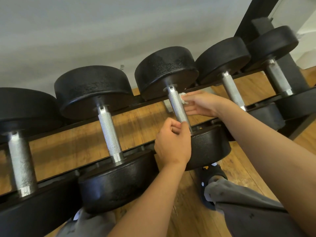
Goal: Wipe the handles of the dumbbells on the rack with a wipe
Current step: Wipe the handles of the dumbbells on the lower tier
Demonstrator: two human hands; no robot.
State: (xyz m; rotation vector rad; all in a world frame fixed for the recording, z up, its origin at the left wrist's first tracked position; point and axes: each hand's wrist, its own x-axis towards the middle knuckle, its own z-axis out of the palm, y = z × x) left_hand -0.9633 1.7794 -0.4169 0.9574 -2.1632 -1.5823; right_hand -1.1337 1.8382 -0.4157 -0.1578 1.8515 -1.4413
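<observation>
Several black dumbbells with knurled steel handles lie across a black rack (147, 104). My right hand (202, 103) pinches a small white wipe (182, 97) against the right side of the middle dumbbell's handle (177, 106), near its far end. My left hand (172, 142) grips the near end of that same handle, with the fingers curled round it just above the near weight head (209, 146). The neighbouring handles (110, 132) (232, 90) stand bare on either side.
A grey wall runs behind the rack. Wooden floor (142, 120) shows between the rails and under me. My legs in grey trousers (239, 197) and a dark sandal (212, 173) stand close to the rack's front. A black upright post (251, 16) rises at the far right.
</observation>
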